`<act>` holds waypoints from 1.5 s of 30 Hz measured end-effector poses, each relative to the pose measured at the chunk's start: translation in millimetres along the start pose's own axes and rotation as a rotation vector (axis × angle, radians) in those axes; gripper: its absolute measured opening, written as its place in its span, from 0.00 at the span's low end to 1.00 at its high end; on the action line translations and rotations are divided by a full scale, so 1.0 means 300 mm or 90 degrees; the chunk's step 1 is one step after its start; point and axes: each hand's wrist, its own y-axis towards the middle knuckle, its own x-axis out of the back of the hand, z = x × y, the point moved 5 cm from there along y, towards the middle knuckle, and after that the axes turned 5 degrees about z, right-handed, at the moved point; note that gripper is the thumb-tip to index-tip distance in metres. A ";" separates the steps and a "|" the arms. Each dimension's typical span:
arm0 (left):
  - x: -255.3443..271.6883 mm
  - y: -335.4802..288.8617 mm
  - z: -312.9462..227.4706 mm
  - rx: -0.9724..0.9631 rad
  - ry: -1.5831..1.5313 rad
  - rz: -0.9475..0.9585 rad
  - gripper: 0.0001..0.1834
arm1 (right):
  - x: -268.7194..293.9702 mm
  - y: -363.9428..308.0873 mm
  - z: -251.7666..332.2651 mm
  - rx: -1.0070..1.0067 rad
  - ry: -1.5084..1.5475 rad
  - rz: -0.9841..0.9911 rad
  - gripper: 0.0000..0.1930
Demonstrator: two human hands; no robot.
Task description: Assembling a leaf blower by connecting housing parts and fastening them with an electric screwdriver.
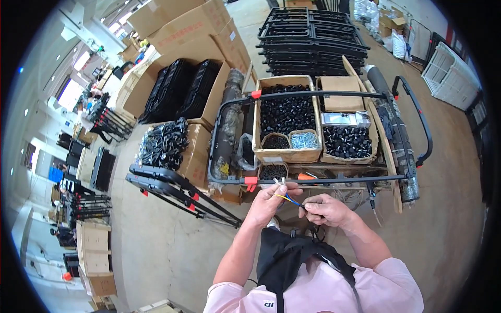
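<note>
My left hand [267,203] pinches the coloured wires of a cable, fingers closed. Its yellow and blue wires [293,200] run across to my right hand [329,209], which is closed around the dark part of the cable. Pale wire ends [283,180] stick up past my left fingertips. Both hands are just in front of the near bar of a black tubular frame [334,94] lying over the workbench. A red clip [251,181] is fitted on that bar, left of my left hand. An orange-handled tool [307,177] lies just beyond my hands.
Cardboard boxes of black plastic parts [287,112] stand on the bench, with blue-grey screws [303,140] in a small container. Folded black frames [177,188] lean at the left. Stacked black frames [313,44] rise behind. A wrapped roll [402,151] borders the right side.
</note>
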 end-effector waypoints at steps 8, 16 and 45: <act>0.390 -0.129 0.256 0.114 -0.113 -0.163 0.15 | 0.044 0.314 -0.267 -0.110 -0.186 -0.041 0.17; 0.800 -0.162 0.503 0.106 -0.267 -0.288 0.16 | 0.080 0.716 -0.574 -0.181 -0.295 -0.106 0.18; 1.229 -0.067 0.384 0.268 0.041 0.033 0.15 | -0.019 1.064 -0.678 -0.222 -0.206 -0.189 0.18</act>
